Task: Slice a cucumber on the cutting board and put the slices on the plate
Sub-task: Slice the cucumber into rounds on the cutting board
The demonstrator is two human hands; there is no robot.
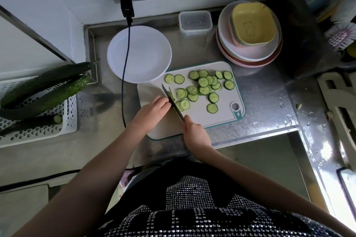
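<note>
Cucumber stub [170,94] pinned on the cutting board [227,117] by left hand [154,108]; right hand [194,131] clamped on knife [173,102].

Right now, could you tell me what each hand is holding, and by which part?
The right hand grips the knife by its handle; the left hand pins the last cucumber stub, mostly hidden under its fingertips.

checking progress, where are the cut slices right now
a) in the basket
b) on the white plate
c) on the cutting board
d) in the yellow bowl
c: the slices lie scattered on the cutting board, and the white plate beside it holds none.
</note>
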